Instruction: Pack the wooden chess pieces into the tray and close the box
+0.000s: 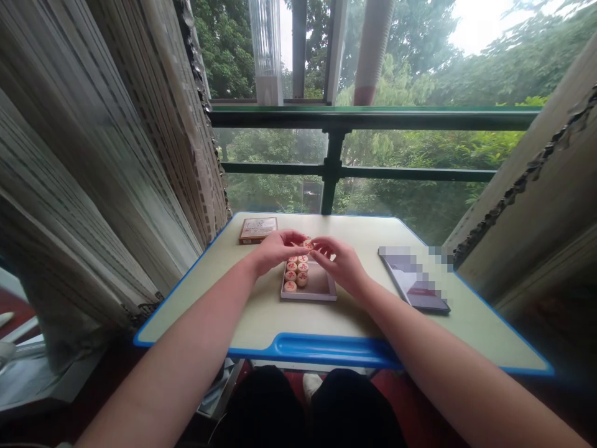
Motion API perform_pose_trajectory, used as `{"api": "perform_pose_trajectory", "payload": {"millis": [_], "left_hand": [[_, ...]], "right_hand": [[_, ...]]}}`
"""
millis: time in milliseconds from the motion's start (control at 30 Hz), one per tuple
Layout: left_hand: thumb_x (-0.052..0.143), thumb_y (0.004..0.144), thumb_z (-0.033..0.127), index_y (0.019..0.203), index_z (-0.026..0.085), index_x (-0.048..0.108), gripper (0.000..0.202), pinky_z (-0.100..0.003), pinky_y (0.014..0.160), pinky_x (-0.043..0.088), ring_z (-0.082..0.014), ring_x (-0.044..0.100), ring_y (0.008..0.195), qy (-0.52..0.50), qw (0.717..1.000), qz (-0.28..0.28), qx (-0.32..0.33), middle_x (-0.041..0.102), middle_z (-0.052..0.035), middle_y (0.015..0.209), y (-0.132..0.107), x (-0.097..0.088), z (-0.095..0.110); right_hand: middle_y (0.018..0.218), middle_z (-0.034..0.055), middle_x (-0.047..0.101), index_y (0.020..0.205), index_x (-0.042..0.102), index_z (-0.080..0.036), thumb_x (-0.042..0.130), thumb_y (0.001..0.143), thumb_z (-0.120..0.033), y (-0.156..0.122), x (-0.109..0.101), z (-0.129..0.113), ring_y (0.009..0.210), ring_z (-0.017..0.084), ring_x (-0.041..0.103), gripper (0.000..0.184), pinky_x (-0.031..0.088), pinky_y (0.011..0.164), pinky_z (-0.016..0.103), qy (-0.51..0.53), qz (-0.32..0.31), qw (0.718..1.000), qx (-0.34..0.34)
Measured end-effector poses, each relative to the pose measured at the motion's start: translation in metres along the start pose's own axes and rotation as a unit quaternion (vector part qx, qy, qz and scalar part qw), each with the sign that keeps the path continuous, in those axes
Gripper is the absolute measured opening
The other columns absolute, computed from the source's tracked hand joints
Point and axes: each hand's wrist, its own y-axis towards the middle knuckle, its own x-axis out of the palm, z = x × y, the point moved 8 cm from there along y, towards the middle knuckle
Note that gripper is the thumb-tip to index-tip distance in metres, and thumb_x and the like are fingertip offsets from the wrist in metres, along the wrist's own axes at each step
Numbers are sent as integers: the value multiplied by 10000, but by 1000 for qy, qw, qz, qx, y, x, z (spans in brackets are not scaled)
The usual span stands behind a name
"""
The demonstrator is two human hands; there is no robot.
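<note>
Curtain [93, 155] hung along the left side, its hem close to the desk's left edge. Desk [242, 311] was cream-topped with a blue rim; the near edge had a blue groove. Small brown lid or booklet [257, 229] lay at the far left corner, just beside the curtain and clear of the hands.

Left hand [275, 249] reached in from lower left, fingers curled lightly over the far end of the shallow box [321, 287], fingertips on or at a round wooden chess piece [308, 244] at the top of the row. Could not tell whether that piece was actually pinched or only touched. More discs [296, 274] with red marks sat in two short columns in the box's left half; its right half was bare.

Right hand [342, 264] came in from lower right, over the box's far right corner, fingers bent toward the same top piece, partly open, holding nothing I could make out.

Box sat mid-desk, well apart from all edges, with open tabletop left, front and right of it.

Dark phone [417, 289] lay to the right, near the right edge, apart from the right hand. Window rail [373, 117] ran beyond the far edge.
</note>
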Motion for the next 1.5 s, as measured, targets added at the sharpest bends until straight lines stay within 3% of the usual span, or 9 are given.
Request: {"api": "perform_pose_trajectory", "payload": {"millis": [167,367,567,633,733,867,1167,1333,1500], "left_hand": [[782,549,367,862,148,605,420,-203,523,346,-78,502,616,11,1000,-24,-11,582,4,734,0,10,1],[749,575,454,919,145,605,484,-190,446,257,-39,385,500,-21,1000,-22,0,517,19,666,1,15,9],[608,661,583,792,128,605,473,-209,420,197,-37,265,431,-15,982,188,28,381,57,530,12,-38,-2],[595,666,585,737,131,608,459,-215,435,225,-51,281,442,22,973,227,33,371,57,502,14,-50,-7],[590,669,568,697,138,619,432,-223,468,267,-70,314,465,78,963,253,39,371,53,478,15,-57,-11],[561,682,574,657,140,642,442,-237,493,294,-85,334,460,140,956,257,39,376,48,440,12,-56,-11],[556,677,529,572,164,636,389,-256,490,274,-109,357,437,257,936,240,22,375,41,384,9,-51,-14],[538,691,493,487,168,534,383,-248,513,273,-109,372,486,297,930,208,65,404,34,429,10,-38,-11],[524,699,469,550,172,583,337,-250,515,275,-121,397,494,339,918,199,46,447,28,441,8,-39,-17]], "right_hand": [[795,36,665,937,610,-184,598,780,-346,-2,-1,1,646,121,579,226,479,604,253,-12,-23,1000,15],[766,30,644,913,612,-184,580,785,-361,3,-15,1,643,126,567,221,466,603,258,-9,-5,1000,20],[549,-31,516,814,657,-179,586,726,-298,-5,-5,-8,507,88,430,164,354,518,222,-132,-130,983,-4],[512,-43,473,798,668,-181,578,705,-265,-11,2,-10,481,81,389,154,322,503,216,-174,-181,968,-8],[558,-22,529,806,682,-196,599,667,-246,-16,10,-10,517,99,421,169,316,510,222,-222,-249,943,-4],[653,10,606,840,699,-220,610,659,-241,-16,13,-4,601,137,487,203,345,544,235,-240,-279,930,2],[769,44,639,825,706,-210,597,715,-249,-17,10,-1,758,171,529,159,410,673,274,-200,-274,941,-18],[765,46,631,798,705,-204,620,709,-283,-15,9,-1,745,171,526,146,402,648,271,-203,-267,942,-11],[746,39,632,738,702,-207,624,694,-265,-15,11,-3,723,163,525,106,383,619,261,-204,-277,939,-3]]}}
